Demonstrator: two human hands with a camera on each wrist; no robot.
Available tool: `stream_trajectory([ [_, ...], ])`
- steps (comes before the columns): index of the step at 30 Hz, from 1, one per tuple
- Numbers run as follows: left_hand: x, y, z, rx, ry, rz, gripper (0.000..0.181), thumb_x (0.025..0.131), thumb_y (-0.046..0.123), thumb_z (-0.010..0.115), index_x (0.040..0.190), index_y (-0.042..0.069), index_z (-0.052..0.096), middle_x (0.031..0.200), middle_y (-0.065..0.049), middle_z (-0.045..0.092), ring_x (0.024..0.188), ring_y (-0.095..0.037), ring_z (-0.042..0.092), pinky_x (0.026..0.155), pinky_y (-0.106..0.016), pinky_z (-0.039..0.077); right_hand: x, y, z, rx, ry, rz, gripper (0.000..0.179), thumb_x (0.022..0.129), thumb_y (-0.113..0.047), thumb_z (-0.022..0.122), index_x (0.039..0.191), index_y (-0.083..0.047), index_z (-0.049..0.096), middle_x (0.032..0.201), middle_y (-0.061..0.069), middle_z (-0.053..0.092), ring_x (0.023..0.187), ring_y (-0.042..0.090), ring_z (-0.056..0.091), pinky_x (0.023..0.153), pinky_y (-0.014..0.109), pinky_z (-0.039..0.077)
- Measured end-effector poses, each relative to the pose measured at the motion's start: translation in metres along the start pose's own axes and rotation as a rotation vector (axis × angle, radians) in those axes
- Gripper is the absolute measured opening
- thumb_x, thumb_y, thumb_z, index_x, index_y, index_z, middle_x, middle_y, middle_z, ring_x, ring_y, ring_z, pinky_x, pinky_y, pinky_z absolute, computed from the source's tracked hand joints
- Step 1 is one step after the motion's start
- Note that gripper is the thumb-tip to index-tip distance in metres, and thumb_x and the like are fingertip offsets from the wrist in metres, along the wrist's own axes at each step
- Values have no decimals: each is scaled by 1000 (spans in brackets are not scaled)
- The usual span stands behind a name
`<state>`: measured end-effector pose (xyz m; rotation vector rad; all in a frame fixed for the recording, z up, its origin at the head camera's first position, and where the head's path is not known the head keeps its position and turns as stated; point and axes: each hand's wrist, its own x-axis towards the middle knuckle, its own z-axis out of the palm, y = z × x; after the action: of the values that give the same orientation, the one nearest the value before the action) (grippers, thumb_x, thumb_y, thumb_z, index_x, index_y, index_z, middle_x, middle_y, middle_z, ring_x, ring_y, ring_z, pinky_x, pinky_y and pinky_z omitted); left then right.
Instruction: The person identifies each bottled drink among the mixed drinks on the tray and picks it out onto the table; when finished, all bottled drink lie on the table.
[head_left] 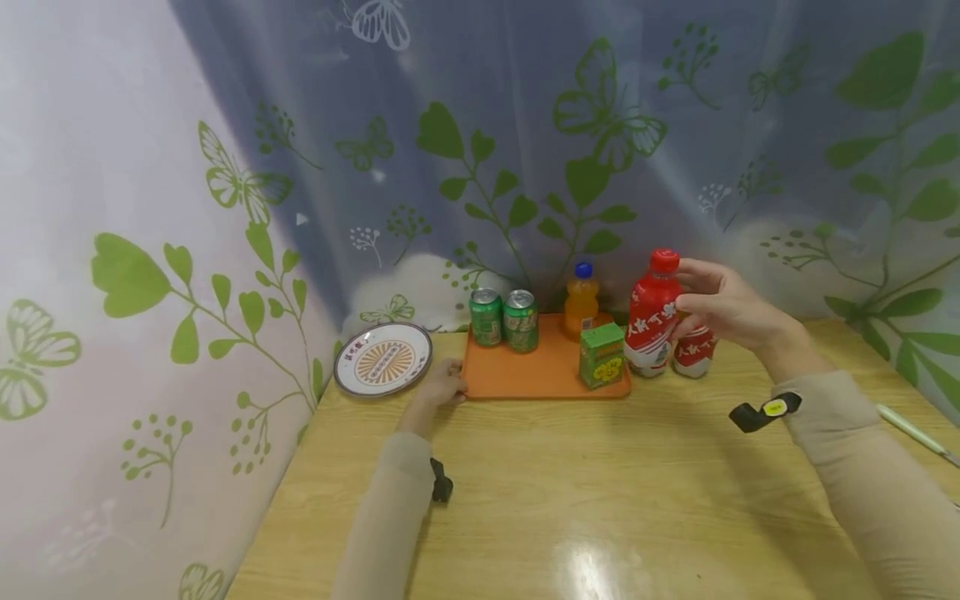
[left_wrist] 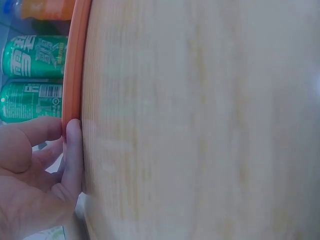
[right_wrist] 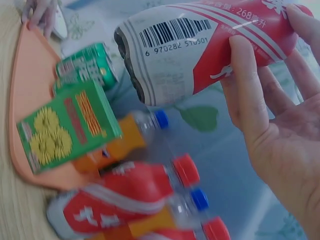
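Observation:
My right hand [head_left: 723, 308] holds a red-and-white drink bottle [head_left: 649, 325] with a red cap, upright beside the tray's right end. The thumb and fingers grip its sides, and its barcode faces the right wrist view. With my left hand [head_left: 444, 383] I pinch the front left corner of an orange tray [head_left: 517, 379]; thumb and fingertips meet at its rim in the left wrist view. On the tray stand two green cans [head_left: 502, 321], an orange drink bottle [head_left: 581, 304] with a blue cap, and a green box [head_left: 602, 357] with yellow flowers.
Another red-and-white bottle [head_left: 693, 354] stands behind the held one, partly hidden. More bottles, including a blue-capped orange drink [right_wrist: 182, 207], show in the right wrist view. A patterned plate [head_left: 384, 358] leans left of the tray. A pale-handled utensil [head_left: 911, 429] lies at right.

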<state>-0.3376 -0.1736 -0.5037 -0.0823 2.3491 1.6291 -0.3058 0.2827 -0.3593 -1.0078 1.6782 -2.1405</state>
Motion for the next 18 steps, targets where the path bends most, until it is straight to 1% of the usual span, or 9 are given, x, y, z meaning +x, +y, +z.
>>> stream_trajectory([
  [3,0,-2,1,-6,2,5,63,98,-8,51,159,-4,33,166,-34,32,81,-9,55,64,-9,55,-10,-2,-11,16,-15,-16,54,103,14,41,145,-14,61,136,-1,71,106,16,74,70,33,69],
  [7,1,-2,0,-3,2,8,63,99,-7,51,159,-4,33,165,-34,33,84,-10,56,65,-10,53,-23,-5,-28,4,-30,7,60,104,13,37,156,-14,50,142,-2,68,108,16,74,73,31,69],
  [10,2,-3,-1,-2,1,5,63,99,-7,51,160,-3,33,166,-33,32,85,-11,57,65,-11,53,-35,-5,-40,-15,-37,22,61,105,13,35,158,-15,48,148,-4,65,111,15,73,75,31,69],
  [14,2,-4,-1,-6,-2,4,63,100,-7,51,160,-3,33,166,-33,32,85,-11,57,65,-12,53,-54,-3,-59,-43,6,33,62,104,14,36,154,-17,53,145,-5,67,108,16,75,75,31,68],
  [18,2,-2,-1,-2,1,12,63,99,-8,51,159,-5,33,164,-34,36,87,-12,57,66,-12,53,-72,0,-80,-63,75,60,63,104,14,36,152,-21,56,140,-6,70,103,17,76,74,32,68],
])
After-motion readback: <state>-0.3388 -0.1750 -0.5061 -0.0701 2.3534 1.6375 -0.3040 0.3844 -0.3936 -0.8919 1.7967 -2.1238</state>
